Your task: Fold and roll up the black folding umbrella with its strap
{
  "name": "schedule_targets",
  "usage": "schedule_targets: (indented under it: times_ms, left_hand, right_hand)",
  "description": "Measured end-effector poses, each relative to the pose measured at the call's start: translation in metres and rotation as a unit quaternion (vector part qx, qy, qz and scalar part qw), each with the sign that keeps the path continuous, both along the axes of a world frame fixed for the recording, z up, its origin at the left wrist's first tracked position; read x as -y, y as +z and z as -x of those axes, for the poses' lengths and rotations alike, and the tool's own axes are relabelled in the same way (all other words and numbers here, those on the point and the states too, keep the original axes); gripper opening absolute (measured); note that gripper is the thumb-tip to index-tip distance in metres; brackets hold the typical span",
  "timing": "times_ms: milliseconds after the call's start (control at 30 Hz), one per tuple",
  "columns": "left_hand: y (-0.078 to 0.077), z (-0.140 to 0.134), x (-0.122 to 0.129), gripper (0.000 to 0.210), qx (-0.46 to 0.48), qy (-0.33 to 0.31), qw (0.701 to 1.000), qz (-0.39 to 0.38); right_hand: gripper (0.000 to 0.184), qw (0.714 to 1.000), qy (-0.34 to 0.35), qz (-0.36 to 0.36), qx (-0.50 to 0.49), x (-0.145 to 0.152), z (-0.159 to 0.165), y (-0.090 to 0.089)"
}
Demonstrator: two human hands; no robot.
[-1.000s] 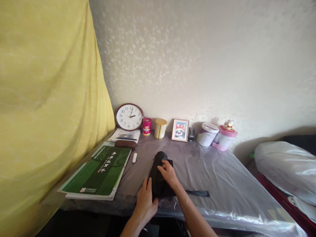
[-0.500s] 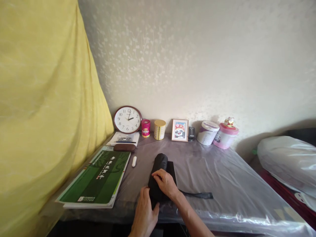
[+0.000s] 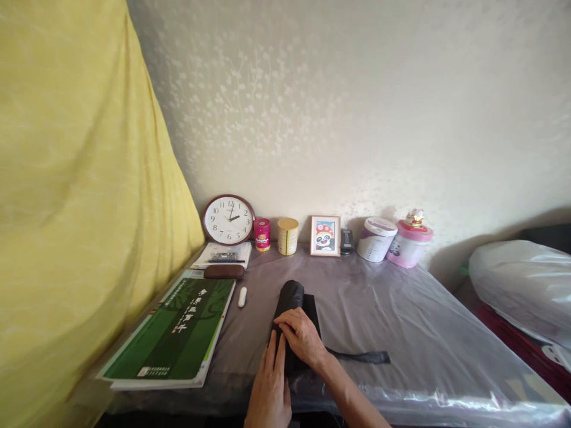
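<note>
A black fabric roll (image 3: 292, 290) lies lengthwise near the table's front, with a flat black flap along its right side. From the flap a black strap (image 3: 363, 356) runs out to the right across the table. My right hand (image 3: 301, 334) is on top of the roll, its bent fingers pressed together on the fabric. Against the roll's near left side, my left hand (image 3: 273, 380) rests with its fingers straight and pointing forward. Both hands cover the near part of the roll, so what lies beneath them is hidden.
On the left lie a green book (image 3: 173, 333), a brown case (image 3: 224, 271) and a small white object (image 3: 242, 296). Along the wall stand a clock (image 3: 229, 219), a pink tin (image 3: 262, 235), a yellow-lidded can (image 3: 288, 237), a picture frame (image 3: 325, 236) and two tubs (image 3: 376, 240).
My left hand has shifted from gripping the roll's near end to lying with straight fingers along its side. My right hand stays on top, its fingers now flatter.
</note>
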State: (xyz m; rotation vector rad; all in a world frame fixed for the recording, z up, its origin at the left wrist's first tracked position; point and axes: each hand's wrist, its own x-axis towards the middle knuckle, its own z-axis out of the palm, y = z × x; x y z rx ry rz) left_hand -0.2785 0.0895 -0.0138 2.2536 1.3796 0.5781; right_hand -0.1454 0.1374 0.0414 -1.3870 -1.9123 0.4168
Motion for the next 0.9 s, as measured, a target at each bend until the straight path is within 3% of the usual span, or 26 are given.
schedule_targets:
  times_ms: [300,600,733,900]
  left_hand:
    - [-0.006,0.0,-0.004,0.074,0.055,-0.009,0.998,0.024]
    - [0.005,0.001,-0.004,0.076,0.057,0.0,0.996,0.066]
    - [0.009,0.0,-0.002,0.077,0.062,0.0,0.996,0.063]
    - [0.008,0.0,0.0,0.076,0.075,0.002,0.996,0.045]
  right_hand:
    - [0.028,0.997,0.002,-0.034,0.076,-0.033,-0.009,-0.017]
    - [0.028,0.995,-0.044,-0.018,0.092,-0.081,-0.02,-0.024]
    - [0.025,0.994,-0.107,0.023,0.004,-0.094,-0.025,-0.024]
    - [0.033,0.97,-0.222,0.073,-0.073,-0.092,-0.054,-0.027]
